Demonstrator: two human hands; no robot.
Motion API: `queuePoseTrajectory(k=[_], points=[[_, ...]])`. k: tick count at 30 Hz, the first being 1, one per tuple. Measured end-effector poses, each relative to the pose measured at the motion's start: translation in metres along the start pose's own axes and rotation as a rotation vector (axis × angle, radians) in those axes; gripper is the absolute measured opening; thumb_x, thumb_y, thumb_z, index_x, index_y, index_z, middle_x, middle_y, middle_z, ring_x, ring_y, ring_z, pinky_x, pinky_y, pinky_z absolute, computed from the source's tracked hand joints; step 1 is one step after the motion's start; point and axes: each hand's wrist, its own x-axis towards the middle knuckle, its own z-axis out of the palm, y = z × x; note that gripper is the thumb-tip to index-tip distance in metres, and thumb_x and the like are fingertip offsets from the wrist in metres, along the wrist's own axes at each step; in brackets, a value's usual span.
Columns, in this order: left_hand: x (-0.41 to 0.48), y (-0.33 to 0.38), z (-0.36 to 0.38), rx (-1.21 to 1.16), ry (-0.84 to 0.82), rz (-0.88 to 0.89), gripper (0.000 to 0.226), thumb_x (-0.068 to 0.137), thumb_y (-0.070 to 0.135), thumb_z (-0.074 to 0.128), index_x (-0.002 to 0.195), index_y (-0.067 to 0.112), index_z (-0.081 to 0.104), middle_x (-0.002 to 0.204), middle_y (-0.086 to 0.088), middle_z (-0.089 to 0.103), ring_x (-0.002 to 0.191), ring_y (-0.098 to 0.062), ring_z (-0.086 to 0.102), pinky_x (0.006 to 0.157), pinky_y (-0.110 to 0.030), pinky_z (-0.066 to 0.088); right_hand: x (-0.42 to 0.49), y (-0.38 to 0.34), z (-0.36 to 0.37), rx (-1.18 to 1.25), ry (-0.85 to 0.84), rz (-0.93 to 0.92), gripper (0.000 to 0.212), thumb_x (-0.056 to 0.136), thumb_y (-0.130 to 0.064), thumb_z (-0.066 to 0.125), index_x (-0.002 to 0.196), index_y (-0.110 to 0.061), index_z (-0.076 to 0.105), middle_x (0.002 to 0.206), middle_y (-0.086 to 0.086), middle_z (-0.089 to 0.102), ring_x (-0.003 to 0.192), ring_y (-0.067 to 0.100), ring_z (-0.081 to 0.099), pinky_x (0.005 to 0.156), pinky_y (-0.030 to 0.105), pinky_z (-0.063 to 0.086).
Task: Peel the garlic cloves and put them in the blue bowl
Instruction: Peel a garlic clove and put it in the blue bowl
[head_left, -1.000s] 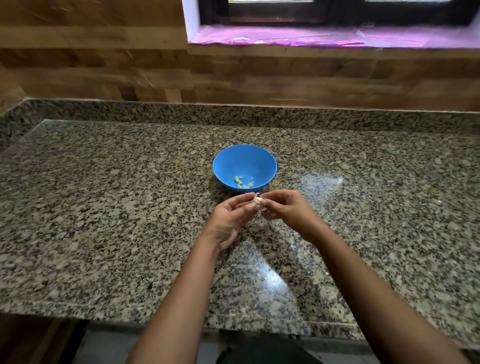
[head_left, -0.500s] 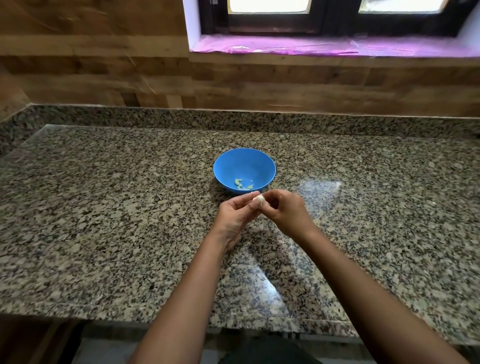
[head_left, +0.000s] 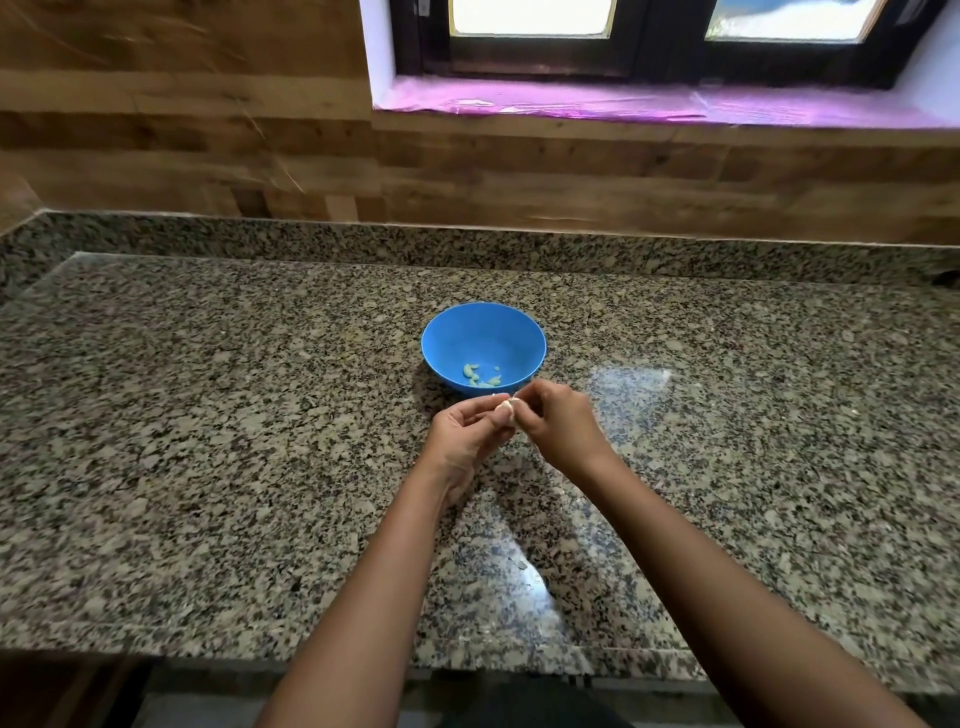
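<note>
Granite countertop (head_left: 208, 467) fills most of my view, with a wood-panelled wall (head_left: 182, 156) and a window (head_left: 649, 31) behind it. Near the middle of the stone stands the blue bowl (head_left: 457, 338), upright, and two bare forearms reach in from the near edge to meet just in front of it. The left hand (head_left: 467, 441) lies palm up, its fingers curled round the garlic clove (head_left: 505, 414). The right hand (head_left: 561, 426) comes in from the other side and pinches at the clove's upper end, where I judge the skin is being picked loose.

The clove sits between the two hands, just short of the bowl's near rim, so the drop I expect is a short push straight forward. Either hand is about as near. I cannot make out the clove's long axis at this size. A few peeled cloves (head_left: 471, 370) lie in the bowl's bottom. A pale scrap (head_left: 521, 564), probably skin, rests on the counter between the forearms.
</note>
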Motion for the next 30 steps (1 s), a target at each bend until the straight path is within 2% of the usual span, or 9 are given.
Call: queuePoseTrajectory(k=[4,6,9,11,16,18,21,25,30], points=[[0.006,-0.01,-0.009,0.125,0.11,0.052,0.016,0.084,-0.002,0.063,0.096,0.008,0.062,0.085,-0.008,0.069,0.075,-0.015,0.066,0.07,-0.021,0.055,0.002,0.011,0.001,-0.005,-0.042,0.131,0.013,0.09,-0.016,0.059,0.091,-0.003,0.063,0.087,0.008,0.064,0.077,0.016,0.059,0.072,0.03,0.052],[0.012,-0.021,-0.016,0.389,0.196,0.115,0.019,0.086,0.005,0.064,0.103,0.011,0.058,0.099,-0.009,0.066,0.089,-0.018,0.062,0.076,-0.023,0.052,-0.002,0.019,0.003,-0.01,-0.108,0.189,0.013,0.09,-0.018,0.059,0.092,-0.005,0.063,0.089,0.006,0.063,0.077,0.014,0.058,0.073,0.029,0.053],[0.013,-0.033,-0.022,0.824,0.292,0.204,0.035,0.088,0.015,0.063,0.121,0.012,0.052,0.114,-0.009,0.059,0.099,-0.018,0.058,0.083,-0.029,0.05,-0.011,0.028,0.008,-0.051,-0.196,0.231,0.007,0.092,-0.011,0.055,0.089,-0.008,0.06,0.091,0.004,0.063,0.068,0.005,0.053,0.059,0.014,0.044],[0.008,-0.037,-0.022,0.973,0.336,0.257,0.041,0.089,0.016,0.061,0.129,0.012,0.049,0.126,-0.01,0.051,0.111,-0.023,0.053,0.088,-0.028,0.045,-0.017,0.034,0.009,-0.069,-0.227,0.257,0.008,0.091,-0.007,0.054,0.088,-0.006,0.061,0.091,0.004,0.063,0.071,0.006,0.055,0.061,0.015,0.047],[-0.014,-0.059,-0.018,1.29,0.354,0.251,0.071,0.094,0.032,0.052,0.15,0.012,0.013,0.156,-0.01,0.015,0.141,-0.026,0.019,0.111,-0.035,0.024,-0.025,0.039,0.004,-0.107,-0.309,0.312,0.008,0.087,0.0,0.056,0.085,-0.005,0.061,0.088,0.008,0.061,0.082,0.017,0.059,0.076,0.03,0.055],[-0.029,-0.07,-0.015,1.411,0.33,0.292,0.071,0.092,0.036,0.053,0.148,0.008,0.019,0.153,-0.015,0.023,0.138,-0.028,0.028,0.108,-0.038,0.03,-0.019,0.037,0.001,-0.151,-0.345,0.309,0.006,0.086,-0.001,0.058,0.085,-0.005,0.062,0.089,0.009,0.064,0.082,0.018,0.061,0.076,0.031,0.056],[-0.033,-0.08,-0.016,1.482,0.358,0.402,0.065,0.082,0.03,0.069,0.134,-0.001,0.044,0.131,-0.022,0.051,0.116,-0.036,0.054,0.091,-0.043,0.047,-0.008,0.031,-0.001,-0.255,-0.395,0.279,0.009,0.082,-0.003,0.06,0.088,-0.004,0.066,0.091,0.011,0.067,0.086,0.023,0.063,0.079,0.038,0.055],[-0.032,-0.079,-0.016,1.558,0.27,0.357,0.051,0.096,0.038,0.045,0.136,0.008,0.042,0.142,-0.012,0.044,0.133,-0.025,0.036,0.108,-0.038,0.026,-0.007,0.025,0.001,-0.379,-0.431,0.199,0.007,0.078,0.001,0.055,0.079,-0.004,0.06,0.088,0.015,0.065,0.083,0.026,0.061,0.072,0.037,0.053],[-0.032,-0.081,-0.018,1.559,0.262,0.411,0.042,0.096,0.036,0.046,0.127,0.009,0.053,0.134,-0.009,0.052,0.131,-0.024,0.04,0.106,-0.037,0.027,0.0,0.019,0.001,-0.497,-0.451,0.124,0.012,0.077,0.003,0.05,0.077,-0.006,0.058,0.084,0.016,0.064,0.075,0.026,0.055,0.06,0.026,0.039]])
